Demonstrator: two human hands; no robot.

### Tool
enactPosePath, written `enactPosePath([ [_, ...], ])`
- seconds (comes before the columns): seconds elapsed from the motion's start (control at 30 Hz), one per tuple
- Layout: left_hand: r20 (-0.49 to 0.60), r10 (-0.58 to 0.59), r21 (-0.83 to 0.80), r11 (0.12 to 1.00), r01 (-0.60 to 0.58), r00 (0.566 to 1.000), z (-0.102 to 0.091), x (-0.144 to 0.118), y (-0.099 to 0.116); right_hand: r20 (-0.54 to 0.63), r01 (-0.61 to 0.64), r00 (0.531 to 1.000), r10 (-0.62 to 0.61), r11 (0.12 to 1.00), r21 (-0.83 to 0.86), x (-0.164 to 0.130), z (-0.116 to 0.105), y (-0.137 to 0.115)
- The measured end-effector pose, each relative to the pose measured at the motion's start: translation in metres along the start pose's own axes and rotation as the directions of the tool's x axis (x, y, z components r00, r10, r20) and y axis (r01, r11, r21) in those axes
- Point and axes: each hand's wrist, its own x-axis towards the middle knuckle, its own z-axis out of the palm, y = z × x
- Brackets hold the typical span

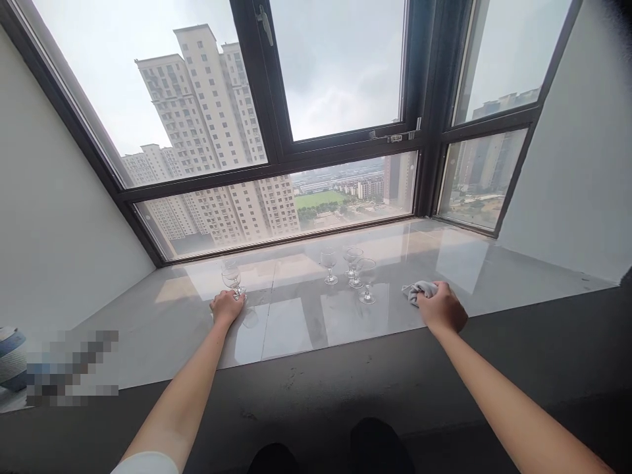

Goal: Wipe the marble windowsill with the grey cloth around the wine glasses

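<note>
Left hand (226, 307) rests palm down on the polished stone window ledge (296, 322), fingers curled loosely around the foot of a clear stemmed glass (232, 278). The glass stands upright just beyond the fingertips, its base touching or hidden by them; whether the fingers actually clamp the stem cannot be told. The forearm runs back toward a white sleeve (148, 463) at the bottom edge.

Between the two hands, farther out on the ledge, stand three more stemmed glasses, all upright and untouched. The first (329, 264) stands alone, nearer the left hand's side. The next two (352, 265) stand close together, and the nearest of the group (367, 279) sits just to the left of the right hand, apart from it.

Right hand (441, 307) is closed, knuckles up, bunched over a grey cloth (419, 290). The cloth lies crumpled on the ledge and protrudes from the hand's left side, toward the glasses.

Beyond both hands a dark-framed window (276, 158) spans the ledge, with high-rise blocks outside.
</note>
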Motion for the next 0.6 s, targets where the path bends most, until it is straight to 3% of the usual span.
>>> enactPosePath([
  [0.6, 0.038, -0.025, -0.023, 0.999, 0.026, 0.999, -0.0001, 0.0001, -0.0022, 0.003, -0.001, 1.000, 0.001, 1.000, 0.002, -0.0001, -0.0006, 0.0000],
])
